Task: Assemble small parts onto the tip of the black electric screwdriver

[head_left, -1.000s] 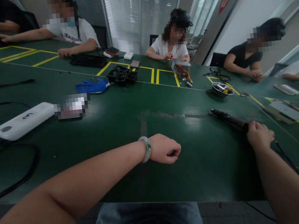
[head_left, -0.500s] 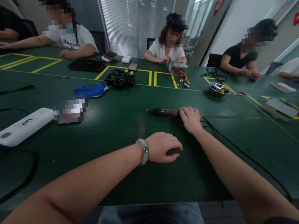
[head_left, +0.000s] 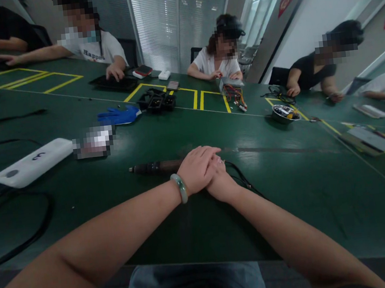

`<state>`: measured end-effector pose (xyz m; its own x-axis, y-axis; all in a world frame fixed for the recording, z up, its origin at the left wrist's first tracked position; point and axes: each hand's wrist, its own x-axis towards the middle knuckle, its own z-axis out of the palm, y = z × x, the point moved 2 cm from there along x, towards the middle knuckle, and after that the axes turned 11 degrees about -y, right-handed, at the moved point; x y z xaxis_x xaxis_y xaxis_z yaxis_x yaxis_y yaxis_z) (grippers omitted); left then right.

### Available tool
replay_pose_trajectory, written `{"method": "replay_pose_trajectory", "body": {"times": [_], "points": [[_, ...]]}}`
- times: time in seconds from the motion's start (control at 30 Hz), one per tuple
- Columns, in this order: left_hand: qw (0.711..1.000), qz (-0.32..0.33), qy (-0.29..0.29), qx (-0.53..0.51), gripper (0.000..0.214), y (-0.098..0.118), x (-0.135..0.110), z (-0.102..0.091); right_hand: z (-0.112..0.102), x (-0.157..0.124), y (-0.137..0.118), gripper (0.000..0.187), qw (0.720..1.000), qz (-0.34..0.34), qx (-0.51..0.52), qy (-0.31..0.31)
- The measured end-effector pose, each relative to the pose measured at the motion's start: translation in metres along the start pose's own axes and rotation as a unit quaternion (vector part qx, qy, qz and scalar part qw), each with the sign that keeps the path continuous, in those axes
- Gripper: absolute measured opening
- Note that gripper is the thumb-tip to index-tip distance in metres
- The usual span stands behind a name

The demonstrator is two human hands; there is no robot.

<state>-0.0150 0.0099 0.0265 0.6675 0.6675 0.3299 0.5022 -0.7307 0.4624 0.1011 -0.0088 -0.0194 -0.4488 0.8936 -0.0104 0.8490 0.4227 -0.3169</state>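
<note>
A dark electric screwdriver [head_left: 157, 167] lies on the green table with its tip pointing left. My right hand [head_left: 221, 180] is closed around its rear end, and a black cable [head_left: 242, 177] trails out behind it to the right. Over my right hand rests my left hand [head_left: 197, 168], its fingers stretched out flat across the knuckles, a pale green bangle [head_left: 180, 189] at the wrist. The screwdriver's back part and most of my right fingers are hidden under the two hands.
To the left lie a white power strip [head_left: 36, 162], a phone-like blurred item [head_left: 94, 142] and black cables [head_left: 46, 223]. Farther off are a blue glove [head_left: 119, 115], black plastic parts [head_left: 156, 100] and a metal bowl [head_left: 284, 113]. Several co-workers sit around the table.
My right hand has moved left and nearer, bringing the screwdriver along. My left hand has risen from the table area in front and come to rest on top of my right hand.
</note>
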Motion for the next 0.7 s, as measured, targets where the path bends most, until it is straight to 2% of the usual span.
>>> {"method": "replay_pose_trajectory", "body": {"times": [0.13,0.3,0.37,0.5,0.6,0.7], "points": [[1.000,-0.019,-0.001,0.001,0.030,-0.008,0.003,0.001,-0.028,-0.031,0.034,0.073,0.998,0.050,0.019,0.040],[0.998,-0.027,-0.054,0.028,0.025,-0.010,0.004,0.004,-0.044,-0.058,0.081,0.082,0.995,0.093,0.038,0.002],[0.995,-0.015,-0.073,0.067,0.026,-0.008,0.004,0.006,-0.048,-0.058,0.092,0.075,0.996,0.084,0.033,-0.013],[0.984,-0.039,-0.083,0.155,0.035,-0.010,0.003,0.009,-0.058,-0.053,0.099,0.052,0.995,0.061,0.057,-0.046],[0.978,-0.051,-0.098,0.175,0.041,-0.017,0.004,0.011,-0.063,-0.059,0.098,0.052,0.990,0.114,0.062,-0.059],[0.977,-0.034,-0.115,0.178,0.035,-0.022,0.005,0.012,-0.063,-0.068,0.091,0.043,0.985,0.157,0.035,-0.063]]}}
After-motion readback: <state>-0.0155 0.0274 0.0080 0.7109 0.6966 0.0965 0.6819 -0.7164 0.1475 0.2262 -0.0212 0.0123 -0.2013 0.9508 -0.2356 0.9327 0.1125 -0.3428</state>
